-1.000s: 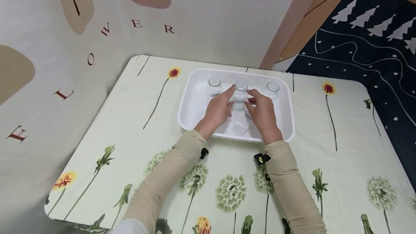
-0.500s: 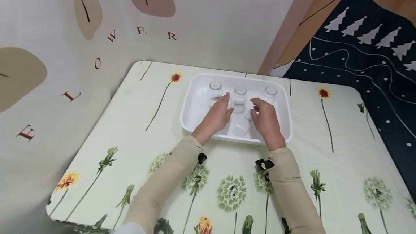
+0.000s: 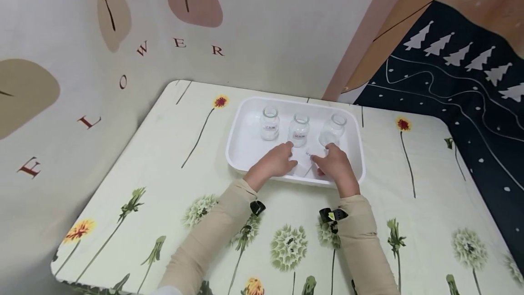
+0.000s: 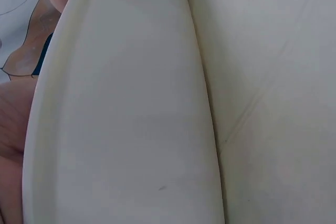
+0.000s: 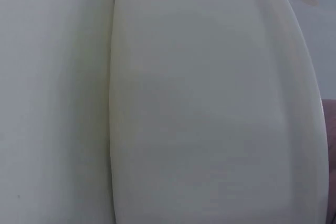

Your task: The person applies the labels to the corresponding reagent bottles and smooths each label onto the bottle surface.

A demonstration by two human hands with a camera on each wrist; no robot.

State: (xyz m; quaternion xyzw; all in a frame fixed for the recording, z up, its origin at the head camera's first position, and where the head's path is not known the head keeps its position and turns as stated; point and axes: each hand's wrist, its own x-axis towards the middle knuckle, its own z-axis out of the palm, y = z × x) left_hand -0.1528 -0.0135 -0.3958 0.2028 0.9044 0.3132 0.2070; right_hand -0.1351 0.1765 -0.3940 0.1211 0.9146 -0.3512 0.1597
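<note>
Three clear glass jars stand in a row in a white tray (image 3: 233,149): a left jar (image 3: 269,124), a middle jar (image 3: 299,131) and a right jar (image 3: 333,130). Dark printed labels show on the left and middle ones. My left hand (image 3: 273,162) is over the tray's near side, with its index fingertip close to the middle jar's base. Opposite it, my right hand (image 3: 335,164) has its fingers spread in front of the right jar, the thumb tip beside a small printed label. A whitish square piece (image 3: 302,169) lies between the hands.
The tray rests on a table with a flower-print cloth (image 3: 139,163). A printed wall hanging (image 3: 282,35) rises right behind the table. Both wrist views are mostly filled by the tray's outer wall (image 4: 136,98), with parts of the hands beyond its rim.
Both hands have let go of the middle jar and drawn back toward the tray's near side. The middle jar stands on its own between the other two.
</note>
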